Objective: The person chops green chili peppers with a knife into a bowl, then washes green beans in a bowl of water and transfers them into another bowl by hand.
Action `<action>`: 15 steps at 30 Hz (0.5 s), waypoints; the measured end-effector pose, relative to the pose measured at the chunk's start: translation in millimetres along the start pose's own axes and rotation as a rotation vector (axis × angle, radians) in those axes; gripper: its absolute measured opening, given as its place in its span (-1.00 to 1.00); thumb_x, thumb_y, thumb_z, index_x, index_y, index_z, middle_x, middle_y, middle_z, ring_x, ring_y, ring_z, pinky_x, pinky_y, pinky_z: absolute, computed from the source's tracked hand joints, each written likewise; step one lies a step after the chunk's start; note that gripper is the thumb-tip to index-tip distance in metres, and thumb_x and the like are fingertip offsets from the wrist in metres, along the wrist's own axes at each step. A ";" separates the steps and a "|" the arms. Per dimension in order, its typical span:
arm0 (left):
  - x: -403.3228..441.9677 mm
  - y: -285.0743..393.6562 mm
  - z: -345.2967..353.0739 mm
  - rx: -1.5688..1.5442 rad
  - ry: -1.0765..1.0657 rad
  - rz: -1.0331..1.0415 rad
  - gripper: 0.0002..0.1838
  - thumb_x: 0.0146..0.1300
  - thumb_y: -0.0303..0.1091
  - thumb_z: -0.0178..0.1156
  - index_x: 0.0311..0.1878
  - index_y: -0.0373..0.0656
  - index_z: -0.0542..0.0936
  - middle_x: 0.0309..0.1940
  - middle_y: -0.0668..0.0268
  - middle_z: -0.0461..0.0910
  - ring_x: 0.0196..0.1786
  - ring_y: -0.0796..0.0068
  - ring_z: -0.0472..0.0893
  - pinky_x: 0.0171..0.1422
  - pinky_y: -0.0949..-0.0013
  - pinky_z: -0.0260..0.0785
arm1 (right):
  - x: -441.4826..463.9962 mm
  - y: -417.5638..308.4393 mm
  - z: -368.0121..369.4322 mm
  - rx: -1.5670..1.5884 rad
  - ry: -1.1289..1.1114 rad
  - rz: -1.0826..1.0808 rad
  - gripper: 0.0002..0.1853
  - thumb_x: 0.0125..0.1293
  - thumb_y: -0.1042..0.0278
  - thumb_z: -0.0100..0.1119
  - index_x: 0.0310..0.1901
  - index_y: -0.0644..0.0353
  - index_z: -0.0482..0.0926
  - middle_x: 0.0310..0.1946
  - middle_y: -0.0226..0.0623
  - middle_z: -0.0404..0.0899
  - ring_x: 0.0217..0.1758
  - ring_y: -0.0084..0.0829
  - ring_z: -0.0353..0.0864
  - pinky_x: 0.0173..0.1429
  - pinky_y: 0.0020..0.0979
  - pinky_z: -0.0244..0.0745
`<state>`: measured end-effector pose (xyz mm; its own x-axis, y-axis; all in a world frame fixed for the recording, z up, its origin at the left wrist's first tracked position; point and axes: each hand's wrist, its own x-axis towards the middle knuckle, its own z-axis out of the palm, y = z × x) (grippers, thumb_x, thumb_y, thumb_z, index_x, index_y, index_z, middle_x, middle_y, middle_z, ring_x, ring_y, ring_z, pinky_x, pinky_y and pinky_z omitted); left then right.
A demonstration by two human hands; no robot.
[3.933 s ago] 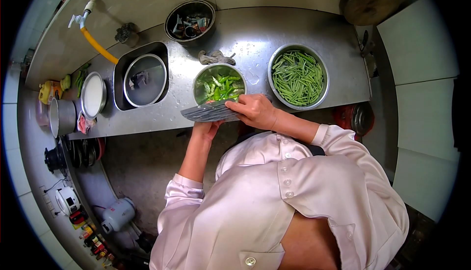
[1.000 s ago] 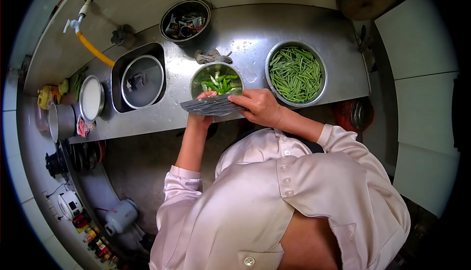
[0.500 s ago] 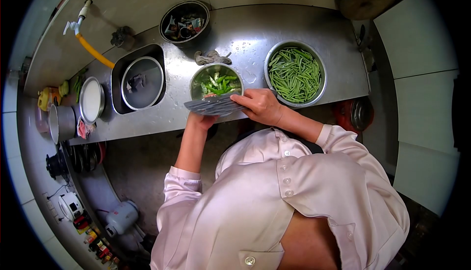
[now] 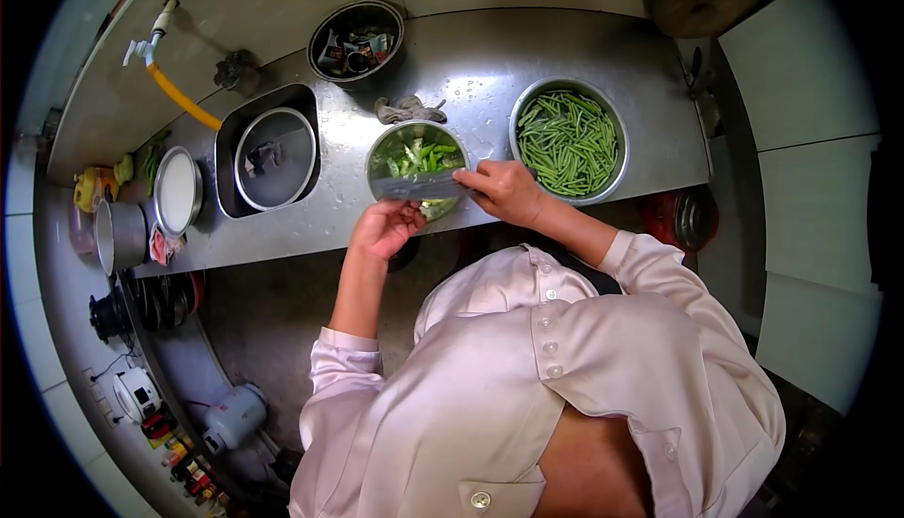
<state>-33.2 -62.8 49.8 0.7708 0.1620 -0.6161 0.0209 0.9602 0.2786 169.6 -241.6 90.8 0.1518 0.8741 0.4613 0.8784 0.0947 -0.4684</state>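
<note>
My right hand [image 4: 508, 194] is closed round the handle of a cleaver [image 4: 414, 187]. Its broad grey blade points left across the near rim of a steel bowl [image 4: 370, 162]. Cut green peppers [image 4: 426, 156] with pale insides lie in that bowl, partly covered by the blade. Just under the blade's left end is my left hand [image 4: 384, 228], palm turned up and fingers curled inward by the bowl's rim. Whatever its fingertips pinch is too small to make out. Right of my right hand stands a larger steel basin [image 4: 621, 146] full of cut green beans [image 4: 567, 143].
A sink [image 4: 224, 165] at the left holds a round pan of water [image 4: 275, 188]. Behind the pepper bowl lie a grey rag [image 4: 411, 109] and a dark bowl of wrappers [image 4: 315, 52]. A yellow hose [image 4: 182, 102] hangs from the tap. The steel counter's front edge [image 4: 282, 250] runs before me.
The cleaver blade has turned from a broad, flat view to a narrower one and risen slightly over the bowl. My left hand has come out from beneath it, so its palm and fingers show.
</note>
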 end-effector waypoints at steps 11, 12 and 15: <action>12.5 0.9 10.0 1.441 0.528 0.464 -0.66 0.17 -0.36 0.30 -0.03 -0.31 0.52 -0.36 0.17 0.64 -0.40 0.20 0.58 -0.21 0.19 0.46 | -12.3 12.2 -4.3 0.151 0.069 0.274 -0.80 0.13 0.37 0.25 -0.17 0.06 0.66 -0.48 -0.21 0.60 -0.45 -0.15 0.61 -0.36 -0.21 0.52; 13.1 -2.3 21.1 1.752 0.606 0.569 -0.61 0.14 -0.35 0.32 0.00 -0.33 0.51 -0.35 0.15 0.65 -0.41 0.13 0.58 -0.20 0.16 0.45 | -17.5 12.4 -11.5 0.159 0.092 0.295 -0.80 0.13 0.38 0.26 -0.17 0.06 0.67 -0.48 -0.21 0.60 -0.45 -0.15 0.61 -0.36 -0.22 0.52; 29.7 -11.4 44.8 1.901 0.572 0.857 -0.75 0.09 -0.30 0.35 -0.24 -0.27 0.62 -0.29 0.12 0.60 -0.19 0.04 0.53 -0.04 0.11 0.40 | -39.7 10.4 -43.0 0.147 0.160 0.360 -0.80 0.12 0.42 0.27 -0.18 0.11 0.67 -0.44 -0.18 0.62 -0.42 -0.15 0.62 -0.33 -0.24 0.54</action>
<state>18.0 -79.1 61.3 0.7182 0.6950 0.0322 0.5852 -0.6284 0.5125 192.2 -295.8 100.1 0.5156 0.7802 0.3542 0.6841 -0.1259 -0.7185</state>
